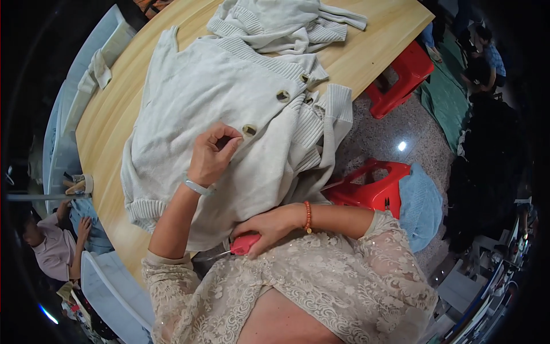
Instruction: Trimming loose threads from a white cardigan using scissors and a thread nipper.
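A cream knitted cardigan [212,103] with brown buttons lies spread on a round wooden table [106,123]. My left hand [211,153] rests on it, fingertips pinched together just left of a brown button [249,129]. My right hand [268,226] sits at the near edge of the cardigan, close to my body, closed around a pink-handled tool [243,243] whose metal tip points left. A second cream knit garment [283,23] lies bunched at the far side of the table.
Two red plastic stools [372,186] [401,74] stand on the speckled floor to the right, with a light blue cloth [421,203] on one. A person in pink [48,243] sits at the lower left. White chairs [109,286] stand by the table.
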A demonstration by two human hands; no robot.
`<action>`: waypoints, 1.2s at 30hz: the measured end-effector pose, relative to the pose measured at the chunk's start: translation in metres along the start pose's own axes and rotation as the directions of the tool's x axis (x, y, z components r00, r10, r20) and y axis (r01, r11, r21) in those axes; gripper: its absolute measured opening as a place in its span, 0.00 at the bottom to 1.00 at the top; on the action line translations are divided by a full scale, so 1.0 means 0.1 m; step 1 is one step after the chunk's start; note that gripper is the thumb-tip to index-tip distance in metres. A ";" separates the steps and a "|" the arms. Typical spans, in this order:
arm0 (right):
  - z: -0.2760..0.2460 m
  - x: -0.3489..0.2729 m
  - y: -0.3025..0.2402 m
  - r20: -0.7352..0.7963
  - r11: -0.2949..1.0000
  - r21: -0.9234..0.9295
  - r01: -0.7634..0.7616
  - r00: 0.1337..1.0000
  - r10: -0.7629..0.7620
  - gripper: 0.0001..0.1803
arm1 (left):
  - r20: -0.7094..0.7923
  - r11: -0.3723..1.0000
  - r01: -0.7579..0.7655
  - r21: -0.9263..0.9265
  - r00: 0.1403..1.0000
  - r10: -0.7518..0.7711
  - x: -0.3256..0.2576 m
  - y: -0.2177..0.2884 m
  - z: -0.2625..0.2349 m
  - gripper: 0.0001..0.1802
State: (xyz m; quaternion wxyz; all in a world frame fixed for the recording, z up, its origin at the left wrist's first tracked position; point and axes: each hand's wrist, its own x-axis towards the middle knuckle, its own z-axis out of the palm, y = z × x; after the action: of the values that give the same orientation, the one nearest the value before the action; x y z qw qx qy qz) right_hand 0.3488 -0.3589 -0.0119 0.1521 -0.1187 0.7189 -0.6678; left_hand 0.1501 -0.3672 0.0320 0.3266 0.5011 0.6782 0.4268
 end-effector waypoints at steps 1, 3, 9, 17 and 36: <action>0.08 0.05 0.14 -0.028 0.999 0.033 -0.003 1.000 0.003 0.32 | -0.001 1.000 0.001 -0.012 1.000 -0.001 0.01 0.03 0.03 0.03; 0.30 -0.01 0.30 -0.129 0.995 -0.087 -0.052 0.991 0.041 0.30 | 0.011 1.000 -0.025 -0.003 1.000 0.025 0.04 0.01 0.09 0.03; 0.24 -1.14 0.00 -0.686 0.987 0.116 -0.114 0.709 0.162 0.14 | 0.060 0.991 -0.130 0.023 0.990 0.128 0.34 -0.07 0.50 0.02; 0.55 -3.71 1.23 -0.753 0.254 0.609 -0.752 -0.448 0.481 0.19 | 0.019 0.990 -0.085 -0.114 0.996 0.088 0.50 -0.28 0.28 0.01; 0.76 -3.11 1.78 -0.828 0.937 0.345 -0.052 -0.487 0.278 0.12 | -0.068 0.980 -0.045 -0.195 0.997 0.032 0.03 -0.04 0.12 0.01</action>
State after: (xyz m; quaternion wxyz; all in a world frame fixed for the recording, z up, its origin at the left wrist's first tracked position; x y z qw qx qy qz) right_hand 0.6707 -0.2987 -0.1747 -0.4145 0.6342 0.4644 -0.4587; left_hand 0.1577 -0.3615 0.0237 0.3439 0.4655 0.6332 0.5139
